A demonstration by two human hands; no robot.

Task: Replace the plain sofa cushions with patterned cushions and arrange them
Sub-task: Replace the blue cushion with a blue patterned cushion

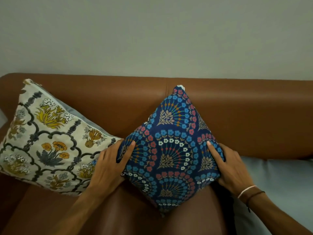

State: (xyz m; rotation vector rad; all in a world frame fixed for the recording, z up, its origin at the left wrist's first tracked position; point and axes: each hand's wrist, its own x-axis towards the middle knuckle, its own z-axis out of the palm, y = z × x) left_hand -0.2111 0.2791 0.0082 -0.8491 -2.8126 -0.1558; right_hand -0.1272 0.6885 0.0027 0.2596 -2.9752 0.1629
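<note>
Here, blue cushion (171, 150) on sofa (237, 116)

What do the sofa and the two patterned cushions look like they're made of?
The sofa looks like smooth brown leather or faux leather: it has a soft sheen and tight seams. The blue cushion and the cream floral cushion look like matte woven fabric, probably printed cotton; the weave itself is too fine to see.

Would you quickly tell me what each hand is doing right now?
Left hand: gripping the blue patterned cushion by its left corner.
Right hand: gripping its right corner.
</note>
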